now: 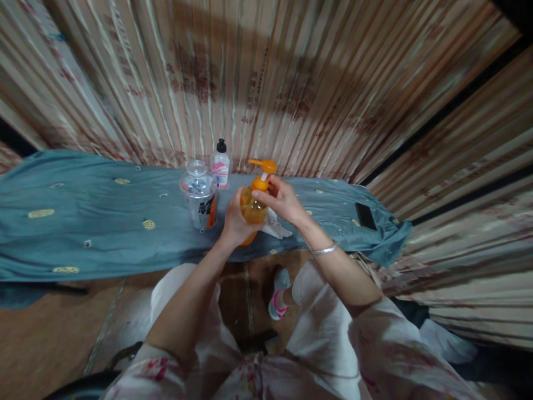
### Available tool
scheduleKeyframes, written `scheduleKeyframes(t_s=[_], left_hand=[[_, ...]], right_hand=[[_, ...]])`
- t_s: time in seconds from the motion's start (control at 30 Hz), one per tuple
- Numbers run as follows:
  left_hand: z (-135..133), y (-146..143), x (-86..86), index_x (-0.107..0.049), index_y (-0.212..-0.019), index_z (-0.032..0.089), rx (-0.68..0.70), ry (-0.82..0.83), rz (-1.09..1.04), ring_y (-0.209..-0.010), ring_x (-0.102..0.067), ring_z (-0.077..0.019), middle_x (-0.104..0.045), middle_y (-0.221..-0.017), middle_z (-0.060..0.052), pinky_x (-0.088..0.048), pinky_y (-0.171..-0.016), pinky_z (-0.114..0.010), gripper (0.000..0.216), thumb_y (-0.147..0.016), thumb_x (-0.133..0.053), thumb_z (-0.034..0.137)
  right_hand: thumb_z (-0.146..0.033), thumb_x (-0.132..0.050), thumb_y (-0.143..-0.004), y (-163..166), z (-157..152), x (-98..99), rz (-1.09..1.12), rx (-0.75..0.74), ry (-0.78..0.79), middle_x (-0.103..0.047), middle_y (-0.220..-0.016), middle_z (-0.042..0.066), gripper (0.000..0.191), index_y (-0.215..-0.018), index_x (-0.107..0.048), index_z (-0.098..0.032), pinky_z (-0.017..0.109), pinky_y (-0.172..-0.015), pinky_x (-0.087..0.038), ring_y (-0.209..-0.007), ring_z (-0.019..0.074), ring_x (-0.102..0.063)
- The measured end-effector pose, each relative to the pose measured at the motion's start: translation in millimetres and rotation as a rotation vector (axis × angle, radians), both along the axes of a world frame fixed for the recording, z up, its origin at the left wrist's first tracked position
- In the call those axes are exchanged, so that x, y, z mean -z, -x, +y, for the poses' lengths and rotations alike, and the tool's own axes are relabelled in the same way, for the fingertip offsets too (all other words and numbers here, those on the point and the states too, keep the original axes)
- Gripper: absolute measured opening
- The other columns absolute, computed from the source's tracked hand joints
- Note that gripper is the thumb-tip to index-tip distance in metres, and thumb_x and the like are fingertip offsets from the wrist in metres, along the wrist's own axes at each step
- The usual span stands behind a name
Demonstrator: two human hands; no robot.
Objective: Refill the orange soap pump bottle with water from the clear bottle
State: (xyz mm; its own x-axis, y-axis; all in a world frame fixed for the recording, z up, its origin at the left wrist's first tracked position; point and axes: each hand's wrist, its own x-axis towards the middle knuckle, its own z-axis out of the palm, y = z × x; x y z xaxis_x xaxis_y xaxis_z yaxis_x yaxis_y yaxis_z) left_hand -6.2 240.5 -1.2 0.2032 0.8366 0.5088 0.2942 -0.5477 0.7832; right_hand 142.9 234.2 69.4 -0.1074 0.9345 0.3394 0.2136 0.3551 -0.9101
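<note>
Nearest the camera, a person's lap shows in pale floral sleeves and white trousers, with one foot in a white and pink shoe (278,294) on the brown floor (50,333) below. Two bare forearms reach forward and meet over the near edge of a tabletop (83,222) covered in a blue-grey cloth with small yellow embroidered ovals.

The left hand (234,219) wraps around the body of an orange pump bottle (252,208), its fingers curled closed against the far side and the thumb on the near side, so the bottle sits upright in the palm. The bottle's base looks just above the cloth, though whether it touches is unclear. The right hand (280,199), with a silver bangle (325,249) on the wrist, comes in from the right; its fingers are pressed together around the bottle's neck, just under the orange pump head (263,164), whose spout points left.

A crumpled white cloth (275,226) lies on the tabletop just behind and under the right hand. Just left of the bottle stands a clear plastic jar (199,195) with dark lettering. Behind it, near the wall, stands a small white bottle (220,164) with a black cap. Far right on the tabletop lies a dark phone (365,215). A striped curtain (291,72) hangs behind everything.
</note>
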Motion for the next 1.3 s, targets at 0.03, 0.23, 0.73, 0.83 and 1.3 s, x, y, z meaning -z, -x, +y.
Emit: scheduleKeyframes(t_s=[0.03, 0.23, 0.73, 0.83, 1.3], left_hand=[[-0.2, 0.0, -0.3, -0.042, -0.133, 0.023, -0.001, 0.0, 0.0, -0.115, -0.067, -0.0325, -0.065, -0.125, -0.009, -0.056, -0.099, -0.049, 0.092, -0.053, -0.088, 0.023], [-1.8, 1.1, -3.1, -0.043, -0.129, 0.023, -0.001, 0.0, -0.007, -0.113, -0.067, -0.0332, -0.066, -0.123, -0.009, -0.057, -0.097, -0.049, 0.088, -0.053, -0.087, 0.022], [-1.0, 1.4, -2.9, -0.044, -0.128, 0.023, -0.006, -0.001, -0.013, -0.109, -0.068, -0.0322, -0.067, -0.12, -0.008, -0.058, -0.094, -0.048, 0.087, -0.053, -0.088, 0.023], [-0.5, 1.9, -2.2, -0.044, -0.129, 0.023, 0.01, 0.007, -0.022, -0.111, -0.068, -0.0325, -0.067, -0.121, -0.008, -0.057, -0.096, -0.049, 0.087, -0.053, -0.087, 0.023], [0.6, 1.1, -0.6, -0.045, -0.131, 0.024, 0.005, 0.005, -0.033, -0.113, -0.067, -0.0335, -0.066, -0.121, -0.008, -0.056, -0.097, -0.05, 0.09, -0.053, -0.09, 0.026]], right_hand=[[-0.064, -0.082, -0.067, 0.9, 0.4, 0.5, 0.018, 0.019, 0.008, -0.068, -0.093, 0.002, 0.054, -0.094, -0.06, -0.023, 0.04, -0.091, -0.055, -0.092, 0.0221, -0.067], [-0.061, -0.088, -0.06, 2.1, -2.4, -2.3, 0.066, -0.015, 0.015, -0.071, -0.111, 0.004, 0.065, -0.106, -0.059, -0.025, 0.039, -0.101, -0.053, -0.109, 0.0237, -0.067], [-0.056, -0.087, -0.062, 1.8, -1.8, -0.5, 0.103, -0.03, 0.025, -0.071, -0.108, 0.004, 0.061, -0.106, -0.058, -0.025, 0.041, -0.101, -0.053, -0.109, 0.0241, -0.068], [-0.056, -0.083, -0.067, 1.5, -0.8, -1.1, 0.051, -0.029, 0.007, -0.07, -0.102, 0.003, 0.051, -0.099, -0.06, -0.024, 0.041, -0.101, -0.053, -0.106, 0.0244, -0.067], [-0.056, -0.082, -0.067, 2.5, 0.4, -1.8, 0.018, -0.017, 0.016, -0.07, -0.095, 0.002, 0.048, -0.094, -0.061, -0.024, 0.041, -0.097, -0.055, -0.099, 0.024, -0.068]])
